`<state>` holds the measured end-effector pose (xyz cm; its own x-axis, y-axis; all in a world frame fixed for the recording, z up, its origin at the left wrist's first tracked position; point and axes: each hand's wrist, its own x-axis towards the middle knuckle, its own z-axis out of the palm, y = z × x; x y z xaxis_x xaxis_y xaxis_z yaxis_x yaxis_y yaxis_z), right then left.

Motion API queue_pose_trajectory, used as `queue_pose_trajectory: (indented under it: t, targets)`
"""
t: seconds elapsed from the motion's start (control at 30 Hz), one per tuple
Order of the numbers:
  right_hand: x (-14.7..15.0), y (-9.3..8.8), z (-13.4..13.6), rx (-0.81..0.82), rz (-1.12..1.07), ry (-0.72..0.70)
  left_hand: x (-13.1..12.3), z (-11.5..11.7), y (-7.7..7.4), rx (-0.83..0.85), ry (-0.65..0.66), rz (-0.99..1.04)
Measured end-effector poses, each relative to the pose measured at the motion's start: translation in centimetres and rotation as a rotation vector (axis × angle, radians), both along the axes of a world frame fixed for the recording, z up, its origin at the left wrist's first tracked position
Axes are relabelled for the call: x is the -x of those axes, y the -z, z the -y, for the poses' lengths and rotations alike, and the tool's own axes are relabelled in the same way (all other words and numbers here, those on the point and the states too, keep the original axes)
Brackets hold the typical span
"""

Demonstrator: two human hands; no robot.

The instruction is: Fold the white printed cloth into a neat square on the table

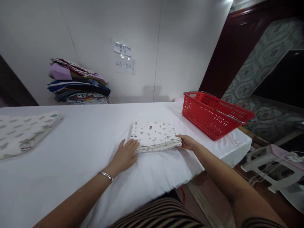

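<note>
A folded white cloth [155,134] with small dark and grey prints lies on the white-covered table in front of me. Its stacked layers show along the near edge. Flat at the cloth's left near corner rests my left hand [127,153], fingers stretched out and touching the edge. At the opposite corner my right hand [186,142] grips the layers, thumb on top and the other fingers mostly hidden behind and beneath. A bracelet circles my left wrist.
A red plastic basket [209,114] with metal handles stands at the table's right end. Another spotted white cloth [26,133] lies at far left. Folded fabrics [78,82] are piled by the wall. Paper signs [123,57] hang there. A plastic stool [273,164] is on the right.
</note>
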<state>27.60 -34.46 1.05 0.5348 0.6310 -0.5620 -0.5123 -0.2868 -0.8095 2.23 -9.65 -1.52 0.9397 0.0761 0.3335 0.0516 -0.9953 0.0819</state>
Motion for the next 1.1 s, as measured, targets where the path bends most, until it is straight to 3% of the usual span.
queue_pose_trajectory:
  t: [0.2, 0.33, 0.57, 0.9, 1.1]
  targets:
    - [-0.1, -0.4, -0.5, -0.024, 0.011, 0.025, -4.1, 6.2, 0.0, -0.001, 0.051, 0.035]
    - [-0.1, -0.7, -0.6, -0.052, 0.017, 0.021, -7.0, 8.7, 0.5, 0.012, 0.012, 0.053]
    - [0.0, -0.1, -0.1, -0.076, -0.027, 0.004, -8.6, 8.7, 0.8, -0.040, -0.017, 0.029]
    - [0.7, 2.2, 0.3, -0.114, -0.053, -0.019, -8.0, 8.3, 1.2, -0.074, 0.059, 0.070]
    - [2.1, 1.7, -0.6, -0.205, 0.029, 0.022, -7.0, 7.9, 1.0, -0.065, 0.124, 0.100]
